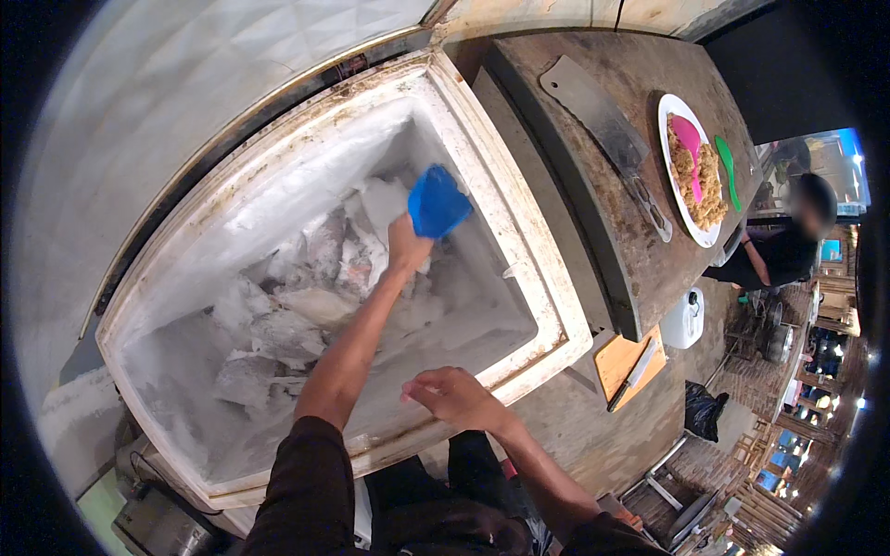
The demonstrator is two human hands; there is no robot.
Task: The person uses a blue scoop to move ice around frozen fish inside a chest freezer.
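A white chest freezer with frosted walls stands open before me. Frost-covered, pale fish lie in its middle and towards the left. My left hand reaches down into the freezer and grips a blue plastic item, perhaps a scoop or a bag; its exact kind is unclear. My right hand hovers over the freezer's near edge with its fingers curled. Thumb and fingertips of that hand come close together, and whether something small is between them cannot be made out.
Right of the freezer, a worktop holds a cleaver, a plate of food with a pink spoon, and a green spoon. Beyond are a cutting board with a knife, a white jerrycan and another person.
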